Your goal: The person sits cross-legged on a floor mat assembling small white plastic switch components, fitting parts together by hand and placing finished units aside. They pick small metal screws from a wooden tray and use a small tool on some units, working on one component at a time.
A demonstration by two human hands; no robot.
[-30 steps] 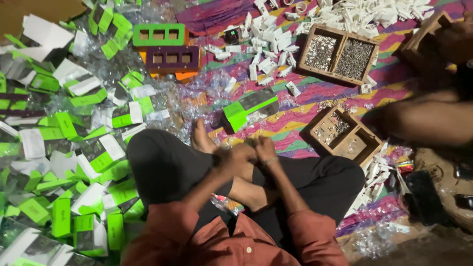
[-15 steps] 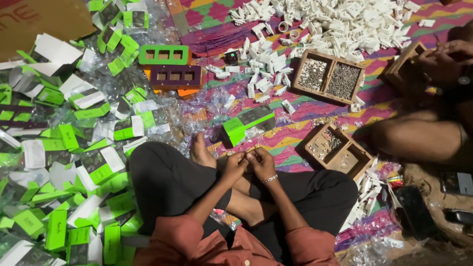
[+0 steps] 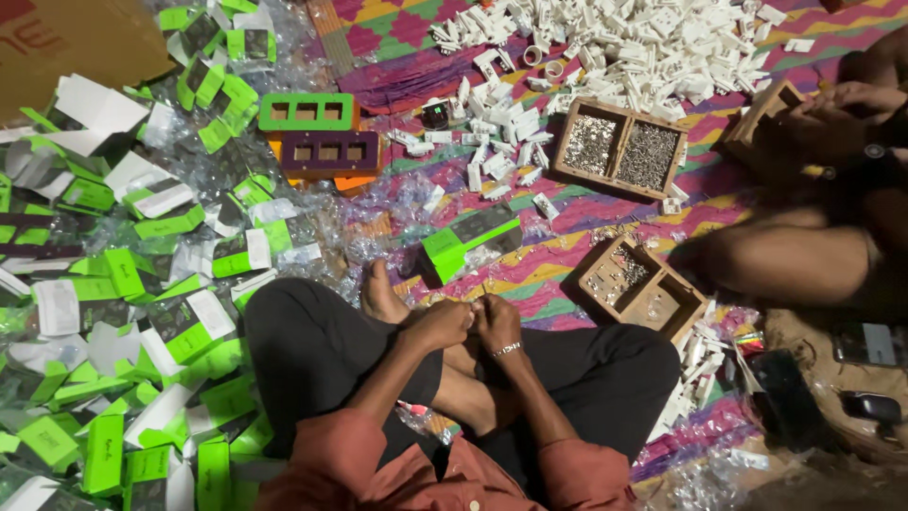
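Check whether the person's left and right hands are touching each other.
Touching. The head view shows the left hand and right hand pressed together over the crossed legs, no gap between them.

Rust-orange shirt with sleeves pushed up above the elbows, black trousers, bare feet. Thin silvery bracelet, beaded I think, on the right hand's (image 3: 498, 322) wrist. Left hand (image 3: 440, 325) bare, no rings visible from here.
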